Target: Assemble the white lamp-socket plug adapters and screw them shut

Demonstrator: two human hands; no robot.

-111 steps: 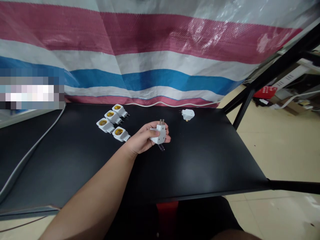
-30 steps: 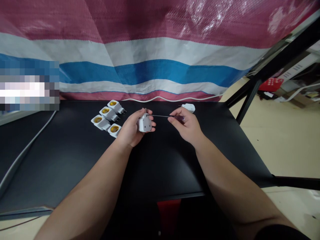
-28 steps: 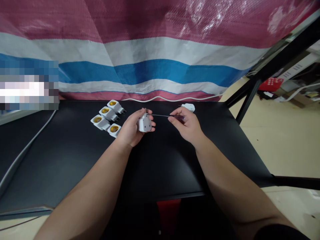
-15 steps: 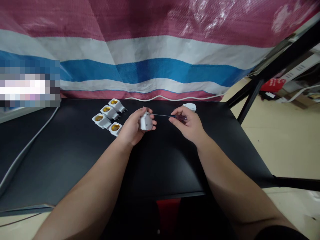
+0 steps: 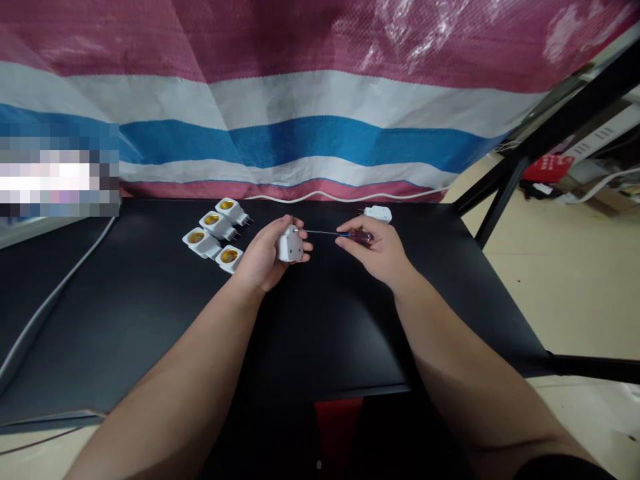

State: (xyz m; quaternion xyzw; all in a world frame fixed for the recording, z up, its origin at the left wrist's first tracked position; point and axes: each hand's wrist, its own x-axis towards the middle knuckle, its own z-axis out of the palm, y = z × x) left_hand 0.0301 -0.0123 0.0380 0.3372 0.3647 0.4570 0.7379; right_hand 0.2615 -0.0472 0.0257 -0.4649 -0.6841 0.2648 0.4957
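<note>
My left hand (image 5: 267,257) is closed around a white plug-in lamp socket (image 5: 289,248), whose face with small dark screw holes is turned to the right. In my right hand (image 5: 380,247) is a screwdriver (image 5: 359,237) with a dark purple, see-through handle, gripped between thumb and fingers. Its thin shaft lies level and the tip meets the upper hole of the socket. Left of my left hand, several white lamp sockets with brass-coloured inner threads (image 5: 212,220) rest on the black table (image 5: 320,320). Behind my right hand lies another white plug piece (image 5: 379,213).
A striped red, white and blue sheet (image 5: 310,140) hangs behind the table, with a white cable (image 5: 320,194) along its foot. Another cable (image 5: 65,280) crosses the table's left side. A black metal frame (image 5: 500,187) stands at the right edge.
The screwdriver's handle looks slightly turned in my right hand, and its tip stays at the socket's upper hole. Both hands keep nearly the same place.
</note>
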